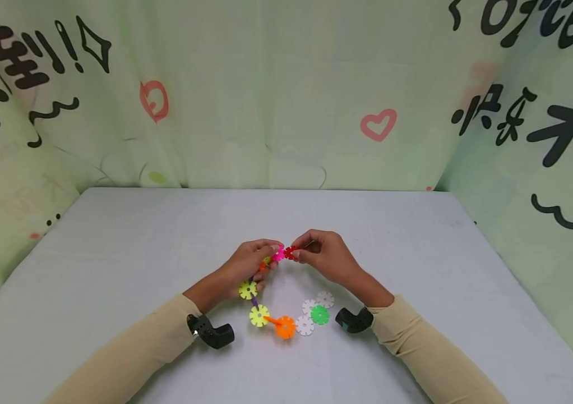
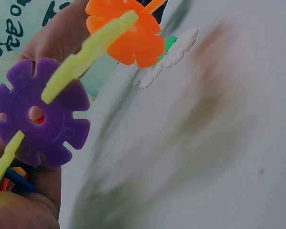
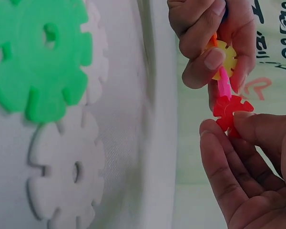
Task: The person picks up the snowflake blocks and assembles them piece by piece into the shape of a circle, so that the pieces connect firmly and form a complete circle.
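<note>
My left hand [image 1: 247,262] grips one end of a chain of notched snowflake discs, near a pink disc [image 1: 278,254]. A red disc [image 1: 290,253] is pinched between the thumb and fingers of my right hand [image 1: 331,259]. In the right wrist view the red disc meets the edge of the pink disc [image 3: 224,86], with a yellow disc [image 3: 229,61] in the left fingers. The chain hangs through yellow discs [image 1: 248,289], a purple disc [image 2: 19,93] and down to an orange disc [image 1: 285,327]. Fingers partly hide the upper links.
A green disc [image 1: 319,315] and several white discs [image 1: 304,325] lie together on the white-covered table [image 1: 165,235], left of the right wrist's black camera [image 1: 354,321]. Another black camera [image 1: 212,332] sits on the left wrist. Printed curtains [image 1: 266,101] surround the table's back and sides.
</note>
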The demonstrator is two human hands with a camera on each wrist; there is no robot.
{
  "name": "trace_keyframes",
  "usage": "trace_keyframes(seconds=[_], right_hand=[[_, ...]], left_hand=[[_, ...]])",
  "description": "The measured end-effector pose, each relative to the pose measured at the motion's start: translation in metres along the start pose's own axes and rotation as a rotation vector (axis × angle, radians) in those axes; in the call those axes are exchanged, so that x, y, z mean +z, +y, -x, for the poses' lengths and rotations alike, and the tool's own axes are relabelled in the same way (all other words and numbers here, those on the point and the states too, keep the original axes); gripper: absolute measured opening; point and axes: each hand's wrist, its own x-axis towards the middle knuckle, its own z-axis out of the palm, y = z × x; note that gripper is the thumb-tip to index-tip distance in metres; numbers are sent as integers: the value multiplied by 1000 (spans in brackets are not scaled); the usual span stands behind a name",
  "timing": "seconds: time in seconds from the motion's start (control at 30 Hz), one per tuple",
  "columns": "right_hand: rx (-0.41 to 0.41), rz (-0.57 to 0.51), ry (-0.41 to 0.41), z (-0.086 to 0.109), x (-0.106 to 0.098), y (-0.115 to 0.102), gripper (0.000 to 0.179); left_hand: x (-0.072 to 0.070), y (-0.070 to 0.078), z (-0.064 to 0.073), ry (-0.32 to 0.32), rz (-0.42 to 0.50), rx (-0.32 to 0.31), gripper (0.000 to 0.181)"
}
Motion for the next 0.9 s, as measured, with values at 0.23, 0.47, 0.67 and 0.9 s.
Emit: trace_keyframes(seconds=[0.23, 0.47, 0.67, 0.9], right_hand=[[-41, 45, 45, -2, 5, 1, 9], [-98, 84, 56, -3, 10, -1, 10], [-101, 87, 46, -3, 10, -2, 9], [-31, 104, -23, 0, 3, -3, 11]], left_hand=[[3, 2, -2, 4, -9, 10, 29], [6, 4, -4, 38, -56, 25, 30], [5, 6, -3, 35, -49, 26, 29], [1, 3, -2, -20, 7, 13, 32]])
